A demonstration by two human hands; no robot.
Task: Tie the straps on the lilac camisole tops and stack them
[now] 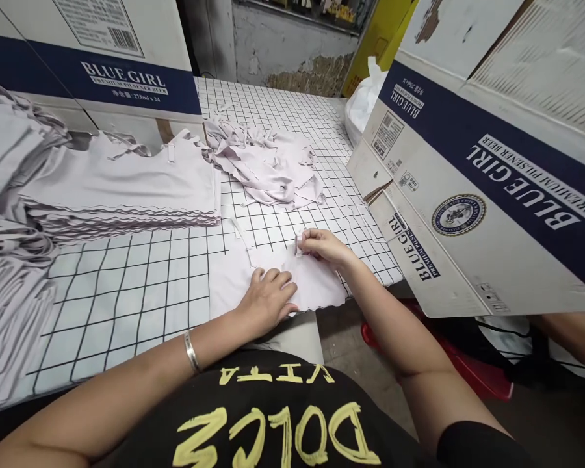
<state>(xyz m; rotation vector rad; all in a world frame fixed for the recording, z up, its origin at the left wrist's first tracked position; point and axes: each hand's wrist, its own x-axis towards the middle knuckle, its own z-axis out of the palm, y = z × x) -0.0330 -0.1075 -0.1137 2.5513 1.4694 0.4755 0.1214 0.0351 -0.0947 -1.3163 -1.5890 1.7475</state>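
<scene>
A pale pink garment piece (322, 286) with thin straps lies spread at the table's front edge. My left hand (270, 299) rests flat on its middle, fingers stretched out. At the garment's upper right, my right hand (324, 247) pinches a strap (299, 242) between thumb and fingers. The other strap (244, 240) lies loose on the cloth, pointing up and left.
Stacked pale garments (127, 182) stand at the left, with more folded ones (14, 312) nearer. A loose heap of garments (277, 162) lies behind. Cardboard boxes stand at back left (127, 71) and right (468, 169). A white bag (365, 97) sits behind the right box on the grid-patterned tablecloth (127, 292).
</scene>
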